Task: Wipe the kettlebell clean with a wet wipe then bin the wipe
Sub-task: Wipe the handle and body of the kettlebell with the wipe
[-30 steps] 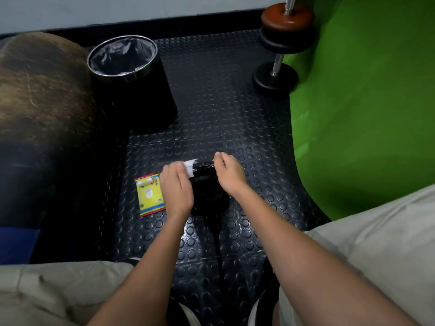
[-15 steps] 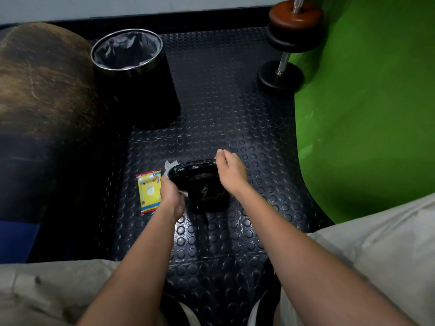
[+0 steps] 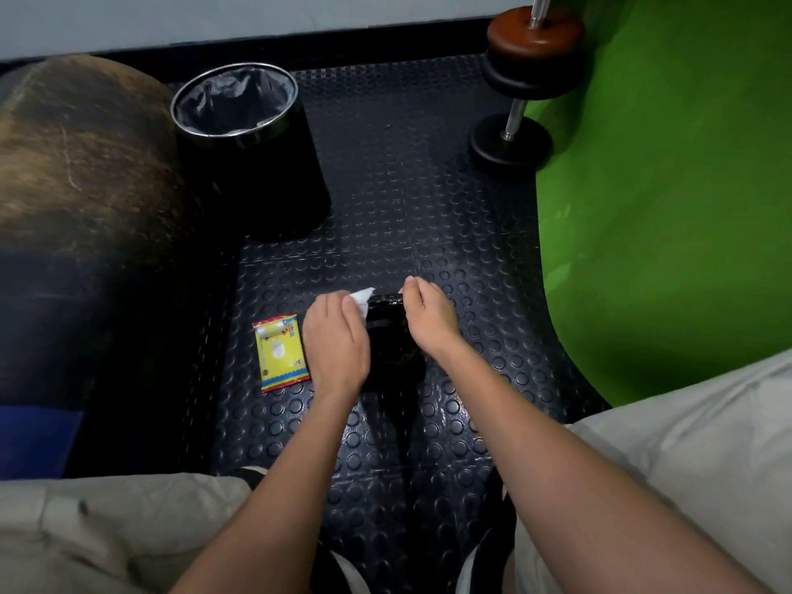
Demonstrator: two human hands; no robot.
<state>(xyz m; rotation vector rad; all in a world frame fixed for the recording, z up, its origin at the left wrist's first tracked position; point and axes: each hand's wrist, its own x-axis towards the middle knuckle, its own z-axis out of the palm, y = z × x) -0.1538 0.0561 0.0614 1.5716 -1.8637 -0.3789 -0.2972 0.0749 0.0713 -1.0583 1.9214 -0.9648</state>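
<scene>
The small black cast-iron kettlebell (image 3: 392, 336) stands on the dark studded rubber floor mat (image 3: 428, 207), directly in front of the person and between both hands. The left hand (image 3: 336, 342) covers its left flank, fingers curled round a crumpled white wet wipe (image 3: 363, 298) whose corner pokes out above the knuckles and touches the left end of the glossy handle. The right hand (image 3: 428, 317) grips the handle's right end with bent fingers, apparently steadying the weight. The handle runs left to right, so a wiping stroke would travel along it from the left hand toward the right. Wiping looks to be under way, with binning yet to come. The round black waste bin with a chrome rim (image 3: 240, 135) stands further away and to the left, well apart from the kettlebell and on the wipe hand's side; it holds a grey liner and, as far as can be seen, nothing else. The flat yellow wet-wipe packet (image 3: 280, 352) lies just beside the left hand.
</scene>
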